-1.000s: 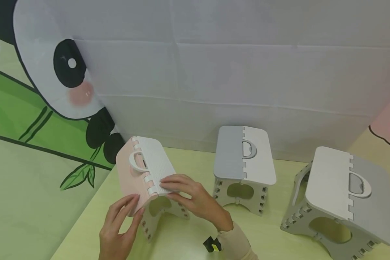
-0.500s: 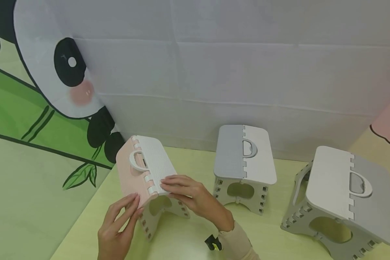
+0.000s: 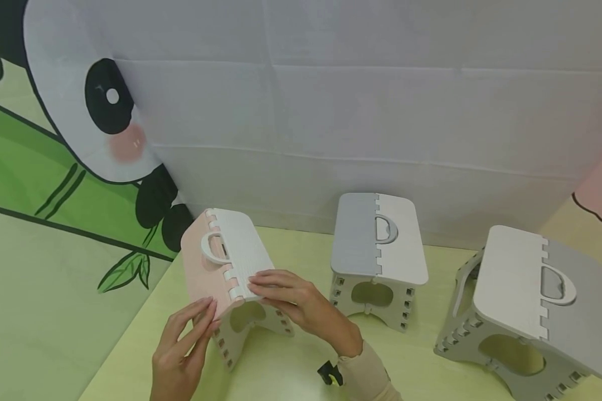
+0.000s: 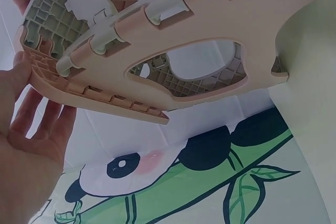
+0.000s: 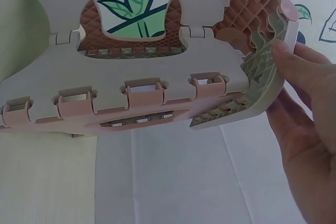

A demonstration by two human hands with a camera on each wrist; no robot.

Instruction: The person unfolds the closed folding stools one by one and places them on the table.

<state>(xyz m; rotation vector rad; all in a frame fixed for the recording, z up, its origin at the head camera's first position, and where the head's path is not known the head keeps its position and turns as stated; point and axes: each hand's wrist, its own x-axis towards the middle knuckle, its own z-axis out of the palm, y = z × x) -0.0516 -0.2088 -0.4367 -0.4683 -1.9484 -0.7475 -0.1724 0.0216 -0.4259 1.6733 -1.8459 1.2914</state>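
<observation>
A folding stool point(image 3: 243, 239) with one pink and one white seat half stands on the table at the left, its seat slightly peaked along the hinge line. My left hand point(image 3: 180, 353) pinches the near edge of the pink half; in the left wrist view its thumb point(image 4: 21, 69) lies against the rim. My right hand point(image 3: 301, 303) holds the near corner of the white half, fingers flat on top and thumb below. Seen from beneath in the right wrist view, the stool's ribbed underside point(image 5: 252, 19) and interlocking hinges show. The white carry handle point(image 3: 210, 249) stands up from the seat.
Right of the hands stands a smaller grey-and-white folding stool point(image 3: 376, 236), and a larger one point(image 3: 511, 284) stands at the far right. A small black-and-yellow item point(image 3: 331, 374) shows beside the right sleeve. Behind the table point(image 3: 281, 367) hangs a panda-printed cloth point(image 3: 306, 111).
My left thumb has drawn in closer to the fingers at the pink edge. The right hand and all the stools stay nearly where they were.
</observation>
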